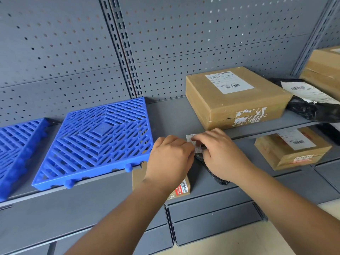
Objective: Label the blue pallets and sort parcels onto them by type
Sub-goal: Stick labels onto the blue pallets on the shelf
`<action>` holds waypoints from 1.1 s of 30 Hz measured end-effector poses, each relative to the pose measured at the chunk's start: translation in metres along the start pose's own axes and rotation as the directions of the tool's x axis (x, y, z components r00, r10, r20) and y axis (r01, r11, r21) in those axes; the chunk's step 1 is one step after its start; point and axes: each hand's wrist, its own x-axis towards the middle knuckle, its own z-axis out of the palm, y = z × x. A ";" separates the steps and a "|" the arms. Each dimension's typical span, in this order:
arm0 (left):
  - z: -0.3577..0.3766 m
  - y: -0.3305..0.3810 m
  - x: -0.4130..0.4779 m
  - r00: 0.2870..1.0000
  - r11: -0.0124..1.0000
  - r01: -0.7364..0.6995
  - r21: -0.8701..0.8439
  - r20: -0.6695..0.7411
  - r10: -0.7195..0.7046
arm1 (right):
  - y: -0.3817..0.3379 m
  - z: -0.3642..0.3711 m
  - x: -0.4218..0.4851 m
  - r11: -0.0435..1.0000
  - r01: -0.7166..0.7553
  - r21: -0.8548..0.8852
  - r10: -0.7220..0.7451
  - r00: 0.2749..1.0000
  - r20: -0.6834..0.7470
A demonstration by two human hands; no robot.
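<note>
Two blue slatted pallets lie on the grey shelf: one (99,138) in the middle, another (16,150) at the left edge. My left hand (170,159) and my right hand (223,155) meet in front of the shelf lip, both pinching a small white label (194,142). Under my right hand a black strip (211,171) shows; what it is I cannot tell. A flat cardboard parcel (233,96) with a white shipping label sits on the shelf to the right. A black bag parcel (311,105) lies beside it.
A small cardboard box (181,188) sits on the lower shelf under my left wrist. Another box (292,150) stands lower right. A large carton (323,70) fills the far right. Grey pegboard (73,43) backs the shelf.
</note>
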 end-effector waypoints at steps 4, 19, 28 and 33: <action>-0.010 -0.006 -0.003 0.999 0.999 0.002 -0.046 -0.042 -0.004 | -0.003 0.001 0.000 0.999 0.039 0.036 -0.037 0.998 -0.049; -0.066 -0.064 -0.023 0.961 0.966 0.145 -0.213 -0.201 -0.189 | -0.050 0.012 0.033 0.986 0.124 0.111 -0.102 0.978 -0.185; -0.100 -0.126 -0.055 0.948 0.956 0.232 -0.178 -0.179 -0.263 | -0.113 0.035 0.067 0.956 0.276 0.101 -0.241 0.933 -0.269; -0.108 -0.159 -0.074 0.948 0.967 0.209 -0.144 -0.213 -0.237 | -0.141 0.052 0.080 0.951 0.307 0.047 -0.288 0.928 -0.239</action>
